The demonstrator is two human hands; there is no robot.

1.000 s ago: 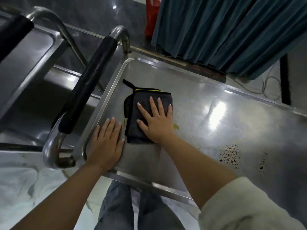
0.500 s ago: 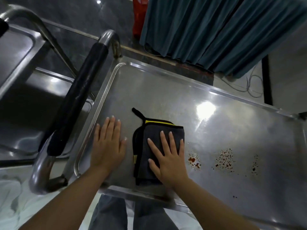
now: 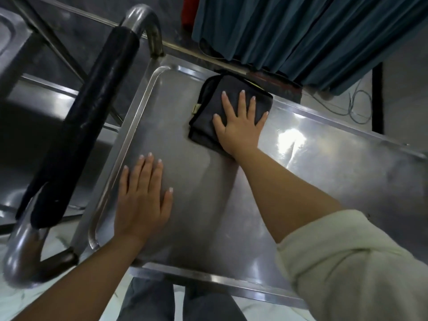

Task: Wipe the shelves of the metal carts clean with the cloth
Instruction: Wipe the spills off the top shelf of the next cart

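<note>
Cloth: the dark folded cloth [image 3: 208, 112] lies on the top shelf [image 3: 324, 172] of the cart, at the far edge, just beside the raised far rim and left of the shelf's middle. A thin yellow trim shows along its far side and a small tag at its left edge.
Right hand: the right hand [image 3: 239, 126] lies flat on the cloth, fingers straight and spread, pointing far. It presses the cloth down onto the metal and covers the cloth's right half. The forearm runs back to the near right, where a pale rolled sleeve [image 3: 352, 262] begins.
Left hand: the left hand [image 3: 141, 200] rests palm down on bare metal at the shelf's near left, fingers straight and close together, gripping nothing. It sits just right of the shelf's left rim, well apart from the cloth.
Shelf: shiny steel with a raised rim all round; a bright glare lies right of the cloth.
Handle: a curved metal tube with a black grip [image 3: 85, 126] stands along the shelf's left end.
Second cart: another steel cart [image 3: 14, 56] is partly in view at the far left.
Surroundings: a teal curtain [image 3: 301, 35] hangs beyond the far rim, a red object [image 3: 187, 10] to its left, and thin cables [image 3: 354, 105] on the floor at the far right.
Person: grey trouser legs [image 3: 148, 302] show below the near rim.
</note>
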